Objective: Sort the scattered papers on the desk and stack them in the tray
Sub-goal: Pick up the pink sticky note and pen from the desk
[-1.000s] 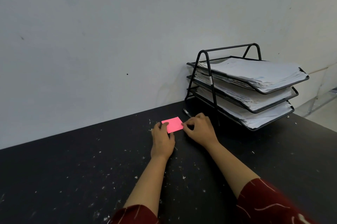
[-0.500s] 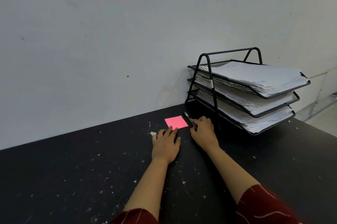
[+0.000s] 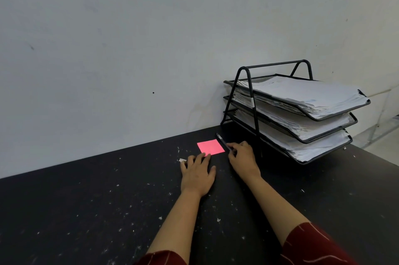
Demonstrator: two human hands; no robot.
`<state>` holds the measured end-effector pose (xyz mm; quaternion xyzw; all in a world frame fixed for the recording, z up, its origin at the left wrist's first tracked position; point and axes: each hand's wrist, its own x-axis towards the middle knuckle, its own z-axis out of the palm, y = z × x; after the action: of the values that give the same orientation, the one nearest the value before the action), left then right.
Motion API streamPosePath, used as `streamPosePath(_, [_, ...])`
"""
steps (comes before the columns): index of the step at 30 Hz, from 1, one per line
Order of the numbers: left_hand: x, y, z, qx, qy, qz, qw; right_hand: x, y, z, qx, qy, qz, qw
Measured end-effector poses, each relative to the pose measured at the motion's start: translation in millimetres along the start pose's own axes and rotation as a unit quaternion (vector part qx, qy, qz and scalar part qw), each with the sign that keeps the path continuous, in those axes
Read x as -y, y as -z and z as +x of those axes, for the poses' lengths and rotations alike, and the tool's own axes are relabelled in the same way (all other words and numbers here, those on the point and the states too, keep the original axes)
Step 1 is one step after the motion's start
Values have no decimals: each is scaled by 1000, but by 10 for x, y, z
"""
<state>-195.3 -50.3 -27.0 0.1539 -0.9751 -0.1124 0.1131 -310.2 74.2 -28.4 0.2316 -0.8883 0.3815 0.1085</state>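
A pink square note (image 3: 211, 146) lies flat on the black desk (image 3: 86, 206) near the wall. My left hand (image 3: 197, 174) rests flat, palm down, with its fingertips touching the note's near edge. My right hand (image 3: 243, 160) sits just right of the note, its fingers closed on a black pen (image 3: 223, 142) that lies along the note's right side. A black three-tier wire tray (image 3: 254, 100) stands at the right, each tier holding a stack of white papers (image 3: 302, 92).
White scraps and specks are scattered over the desk, with a small white scrap (image 3: 183, 159) beside my left hand. A pale wall runs behind the desk. The desk's right edge falls off past the tray.
Both hands let go of the pink note and it now lies flat. My left hand flattened on the desk and my right hand moved to the pen.
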Motion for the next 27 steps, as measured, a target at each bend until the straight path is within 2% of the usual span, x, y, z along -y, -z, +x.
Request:
streamPosePath(11, [18, -12, 18, 31, -5, 34, 999, -28, -21, 22, -10, -13, 28, 999])
streamPosePath(17, [12, -13, -10, 29, 1, 24, 999, 17, 1, -21, 4, -8, -3, 1000])
streamPosePath(21, [7, -7, -28, 29, 1, 17, 999, 37, 26, -78, -11, 28, -47, 998])
streamPosePath(27, [-8, 21, -68, 10, -13, 6, 1000, 43, 49, -99, -28, 23, -63, 997])
